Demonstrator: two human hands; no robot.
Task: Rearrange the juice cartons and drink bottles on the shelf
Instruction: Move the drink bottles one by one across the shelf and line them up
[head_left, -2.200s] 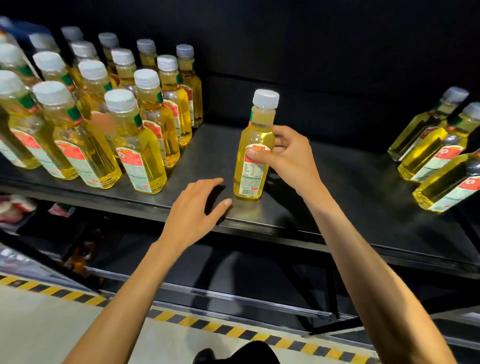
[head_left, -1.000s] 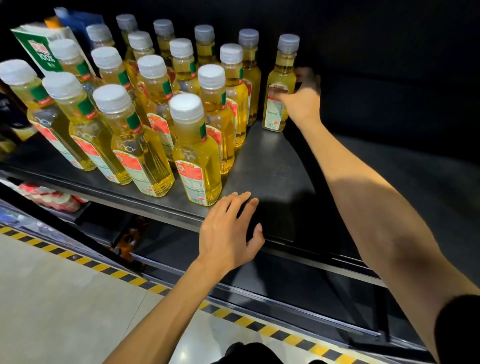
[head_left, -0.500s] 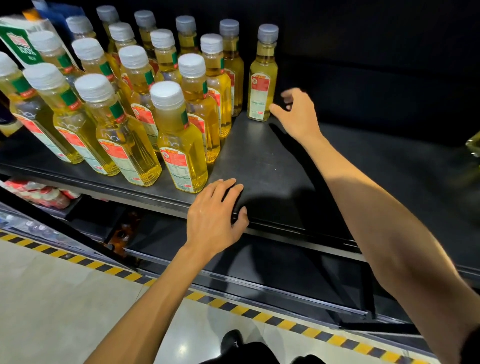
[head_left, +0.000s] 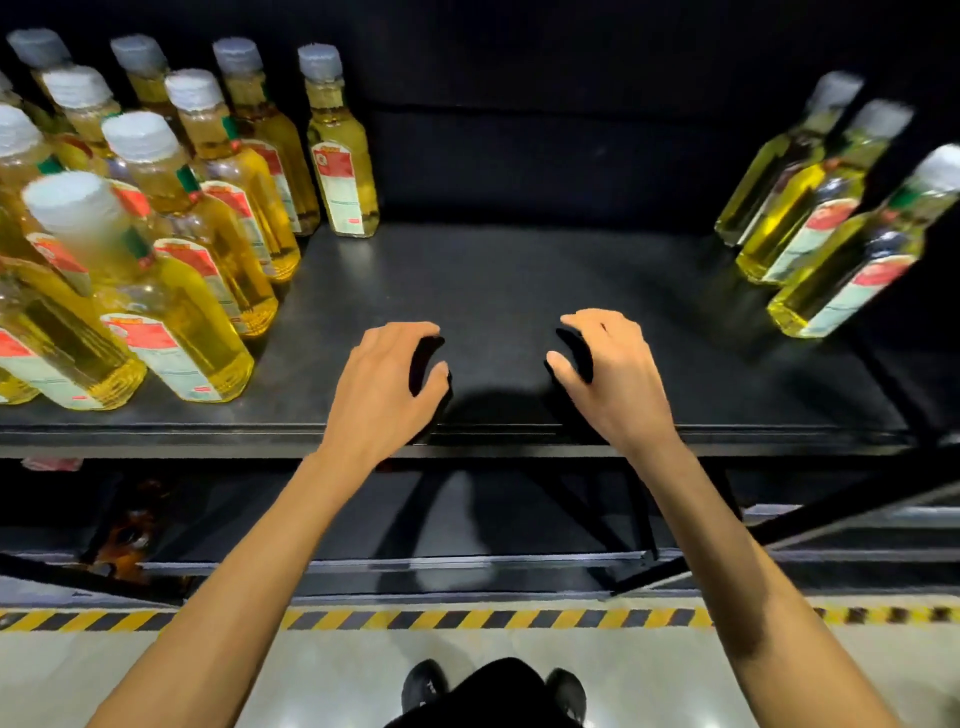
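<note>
I read both as released: left hand (head_left: 382, 395) and right hand (head_left: 615, 379) loosely curled, grasping nothing, above the shelf (head_left: 498, 280) front, between left bottles (head_left: 192, 322) and right bottles (head_left: 810, 228)

Left bottle group (head_left: 171, 291), 9 o'clock: clipped by the frame edge, front cap smeared, label text unreadable. Right trio (head_left: 810, 234), 2 o'clock: blurred, labels illegible. Left hand (head_left: 382, 384) and right hand (head_left: 615, 374): fingertips curl under, hidden. Lower shelf (head_left: 130, 530), 8 o'clock: contents too dark to identify.
</note>
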